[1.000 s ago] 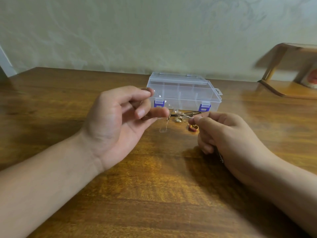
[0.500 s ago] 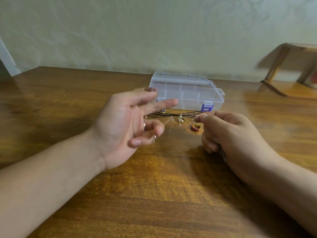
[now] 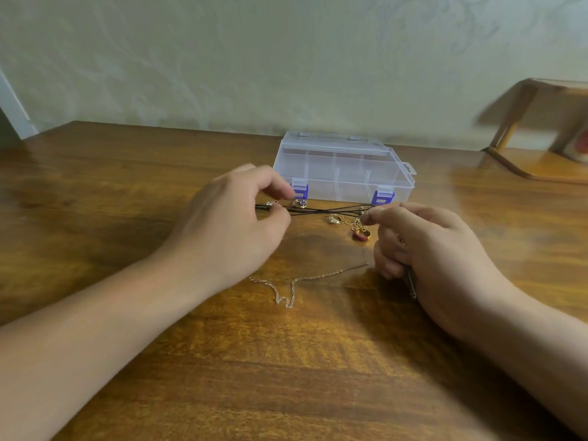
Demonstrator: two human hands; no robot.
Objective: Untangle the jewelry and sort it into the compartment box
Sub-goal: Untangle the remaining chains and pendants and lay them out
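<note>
Nearest on the brown wooden table (image 3: 286, 361), a thin pale gold chain (image 3: 291, 286) lies loose in a crooked line, between the two forearms and touching neither hand. At about two o'clock from it, the right hand (image 3: 429, 249) has its fingers curled, thumb and forefinger pinching the fine gold beaded chain (image 3: 355, 222); a dark slim object sticks out below its palm, too blurred to name. Just left of that hand sits a gold ring with a red stone (image 3: 361, 234), and at its eleven o'clock a small gold ring (image 3: 334, 219). At ten o'clock from the loose chain, the left hand (image 3: 235, 224) pinches the left end of the black cord necklace (image 3: 324, 211), which stretches across to the right hand. Beyond it stands the clear plastic compartment box with blue clasps (image 3: 343, 167), lid closed.
</note>
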